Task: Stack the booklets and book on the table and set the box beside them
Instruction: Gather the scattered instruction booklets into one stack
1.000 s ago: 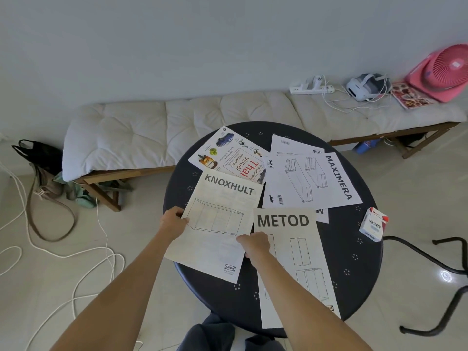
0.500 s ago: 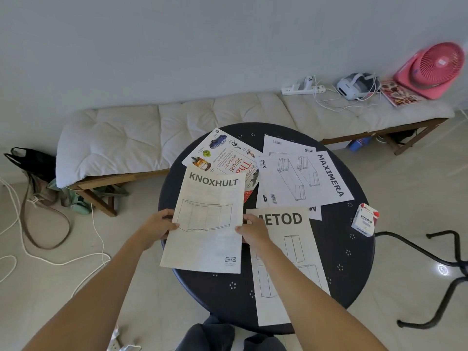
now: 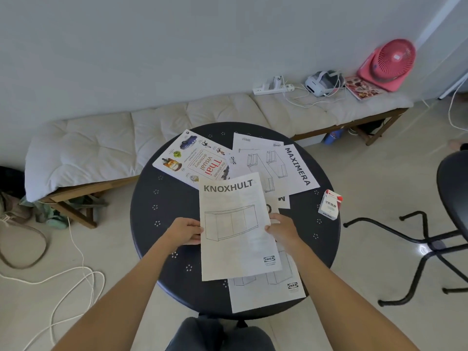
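The KNOXHULT booklet [image 3: 235,231] is held over the round dark table [image 3: 157,214], my left hand [image 3: 183,233] gripping its left edge and my right hand [image 3: 282,230] its right edge. It now covers most of the METOD booklet [image 3: 268,292], whose lower part shows beneath. The MAXIMERA booklet [image 3: 286,168] lies behind, on top of another white booklet [image 3: 250,141]. The Thai visual dictionary book [image 3: 195,159] lies at the table's back left. A small white and red VESS box [image 3: 330,205] stands near the right rim.
A cushioned wooden bench [image 3: 106,145] runs along the wall, carrying a power strip [image 3: 272,87], a headset [image 3: 320,82], a magazine [image 3: 363,87] and a pink fan [image 3: 390,63]. A black chair [image 3: 430,239] stands to the right. Cords [image 3: 63,287] and bags [image 3: 15,198] lie on the floor at left.
Both hands have carried the KNOXHULT booklet rightward, from beside the METOD booklet to over it, hiding most of the METOD title.
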